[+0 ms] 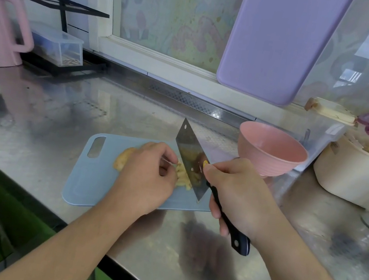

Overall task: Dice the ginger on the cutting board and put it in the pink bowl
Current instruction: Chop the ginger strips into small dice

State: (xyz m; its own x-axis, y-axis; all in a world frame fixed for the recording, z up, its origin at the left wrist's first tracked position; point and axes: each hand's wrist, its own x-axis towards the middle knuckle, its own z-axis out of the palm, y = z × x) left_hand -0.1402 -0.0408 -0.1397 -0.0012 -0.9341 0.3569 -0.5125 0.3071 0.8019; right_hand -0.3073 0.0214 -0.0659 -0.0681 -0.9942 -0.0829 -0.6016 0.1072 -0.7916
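A steel counter (68, 108) fills the view, its back edge running under a window ledge where a lilac board (272, 45) leans upright. At the counter's left end stands a pink kettle (1, 26) with a clear lidded box (60, 45) beside it; at the right end sits a cream pot (353, 174). Near the front edge lies the pale blue cutting board (92, 174), handle slot toward the left. The pink bowl (271, 150) stands just off the board's far right corner, upright. The right hand (237, 195) is wrapped around the black handle of a cleaver (191, 162), whose blade is tilted with its edge down among the ginger (183, 175) strips at the middle of the board. The left hand (147, 175) is curled over the ginger, fingertips seemingly pinning the strips just beside the blade, though the hand hides most of the uncut piece at its left.
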